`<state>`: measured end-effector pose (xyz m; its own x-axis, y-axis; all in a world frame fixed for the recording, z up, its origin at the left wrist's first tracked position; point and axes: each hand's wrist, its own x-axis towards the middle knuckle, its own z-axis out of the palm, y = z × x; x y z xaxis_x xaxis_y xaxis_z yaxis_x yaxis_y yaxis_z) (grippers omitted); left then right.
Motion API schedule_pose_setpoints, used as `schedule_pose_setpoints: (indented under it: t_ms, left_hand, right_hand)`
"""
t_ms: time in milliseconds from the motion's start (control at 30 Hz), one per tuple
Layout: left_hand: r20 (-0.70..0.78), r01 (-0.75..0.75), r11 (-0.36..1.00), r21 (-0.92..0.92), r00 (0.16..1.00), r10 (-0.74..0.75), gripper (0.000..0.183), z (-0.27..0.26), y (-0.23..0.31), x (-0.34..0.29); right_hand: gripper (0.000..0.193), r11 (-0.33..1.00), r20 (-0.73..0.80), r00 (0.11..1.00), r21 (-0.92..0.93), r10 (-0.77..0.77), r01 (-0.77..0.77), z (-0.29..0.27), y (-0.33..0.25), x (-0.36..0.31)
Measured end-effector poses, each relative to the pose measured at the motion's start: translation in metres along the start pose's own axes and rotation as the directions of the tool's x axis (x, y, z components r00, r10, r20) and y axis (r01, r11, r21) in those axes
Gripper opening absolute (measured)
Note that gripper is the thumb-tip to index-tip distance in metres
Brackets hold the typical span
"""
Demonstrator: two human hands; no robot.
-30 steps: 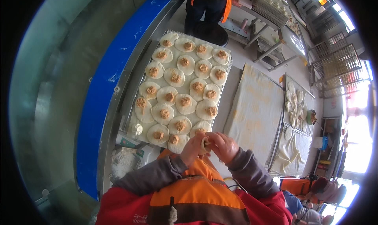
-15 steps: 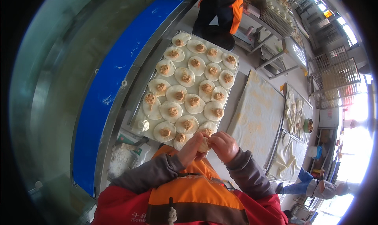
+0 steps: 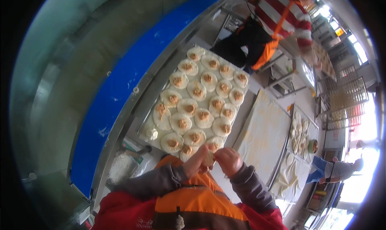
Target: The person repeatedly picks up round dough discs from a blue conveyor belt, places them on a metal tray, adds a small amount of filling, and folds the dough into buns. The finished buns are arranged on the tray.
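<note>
My left hand (image 3: 195, 161) is closed around a small filled bun (image 3: 208, 159) of pale dough. Opposite it, my right hand (image 3: 230, 161) pinches the bun's edge with its fingertips. Both hands hang over the near edge of a tray (image 3: 164, 118). Rows of flat dough rounds lie there, each topped with a lump of orange-brown filling (image 3: 196, 138). One closed, pleated bun (image 3: 151, 134) sits at the tray's near left corner. My fingers partly cover the bun they hold and the nearest rounds.
A blue conveyor belt (image 3: 108, 105) curves along the left, with an open bag of white flour (image 3: 122, 165) below it. To the right lies a cloth-covered board (image 3: 263, 129), then trays of dough pieces (image 3: 298, 137). One co-worker (image 3: 261, 33) stands beyond the tray; another person (image 3: 337, 170) is far right.
The view has shifted, so the tray appears a little lower and the far co-worker shows more fully. Both my hands still hold the bun at the tray's near edge.
</note>
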<state>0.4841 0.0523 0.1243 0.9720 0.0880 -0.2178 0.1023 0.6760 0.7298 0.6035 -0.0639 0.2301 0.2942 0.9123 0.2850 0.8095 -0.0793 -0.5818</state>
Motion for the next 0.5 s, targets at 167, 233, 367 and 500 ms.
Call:
schedule_pose_setpoints:
  t_ms: [167, 233, 367, 500]
  left_hand:
    - [0.105, -0.161, 0.912, 0.378, 0.986, 0.131, 0.053, -0.013, -0.018, 0.003]
    - [-0.067, -0.033, 0.960, 0.276, 0.996, 0.054, 0.053, -0.012, -0.014, -0.004]
    - [0.038, -0.146, 0.918, 0.369, 0.989, 0.143, 0.045, -0.010, 0.013, -0.012]
    - [0.252, -0.532, 0.448, 0.719, 0.799, 0.546, 0.039, -0.003, 0.042, -0.014]
  right_hand:
    - [0.018, 0.999, -0.002, 0.999, 0.006, -0.054, 0.054, 0.004, -0.001, 0.000]
    - [0.021, 0.995, 0.035, 0.999, 0.103, 0.012, -0.016, 0.007, -0.002, -0.001]
    - [0.018, 1.000, 0.004, 1.000, 0.006, -0.001, 0.001, 0.009, -0.005, 0.000]
    - [0.016, 0.997, -0.061, 0.996, 0.004, -0.072, 0.073, 0.007, -0.007, 0.001]
